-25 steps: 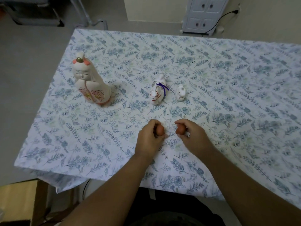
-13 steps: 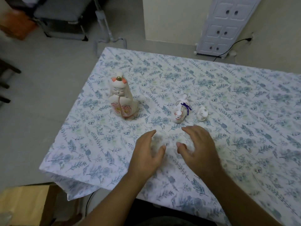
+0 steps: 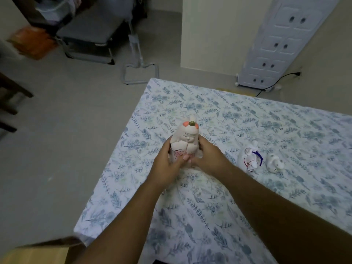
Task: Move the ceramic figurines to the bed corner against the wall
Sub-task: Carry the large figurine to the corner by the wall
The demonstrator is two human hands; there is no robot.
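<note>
A tall white doll figurine (image 3: 185,141) with orange hair patches and a flower painted low on its front stands upright on the floral bedsheet (image 3: 228,197). My left hand (image 3: 165,164) clasps its left side and my right hand (image 3: 207,157) its right side, thumbs meeting at its base. To the right lie two smaller white figurines: a rabbit-like figurine (image 3: 249,158) with a blue ribbon, and a small round figurine (image 3: 275,163) beside it.
The bed's left edge drops to a grey floor (image 3: 66,140). A white panelled cabinet (image 3: 280,44) and a black cable (image 3: 276,82) stand against the far wall. A grey folding cot (image 3: 91,35) and metal stand (image 3: 139,71) sit beyond. A cardboard box (image 3: 38,252) lies lower left.
Both hands let go of two small brown objects, reached left and forward, and closed around the tall doll figurine. The camera view swung left.
</note>
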